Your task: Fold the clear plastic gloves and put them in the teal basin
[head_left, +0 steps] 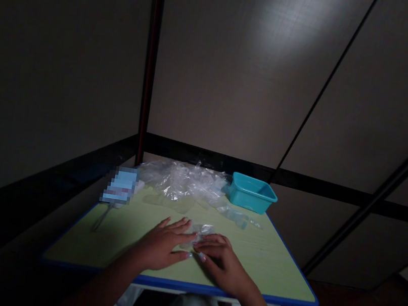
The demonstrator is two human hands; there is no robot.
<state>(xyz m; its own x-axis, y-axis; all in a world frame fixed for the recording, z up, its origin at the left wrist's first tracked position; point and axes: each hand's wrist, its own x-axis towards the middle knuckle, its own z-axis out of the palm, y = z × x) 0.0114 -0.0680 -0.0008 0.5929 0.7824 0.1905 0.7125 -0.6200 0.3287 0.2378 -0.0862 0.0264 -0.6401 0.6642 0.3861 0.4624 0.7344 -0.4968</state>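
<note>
A small clear plastic bag (205, 230) lies on the table near its front edge, between my two hands. My left hand (164, 245) rests flat at the bag's left side, its fingers spread and the fingertips touching the plastic. On the right, the fingers of my right hand (222, 259) are bent together over the bag's near edge, with the thumb close to the index finger. A tiny yellowish bit shows by these fingertips, too small to name. My hands cover part of the bag.
A heap of crumpled clear plastic bags (184, 181) covers the back of the table (260, 263). Right of it stands a turquoise plastic basket (250, 201). At the left edge is a blurred-out blue device (121, 185) with a cord (102, 217). Panelled walls stand behind and to the left.
</note>
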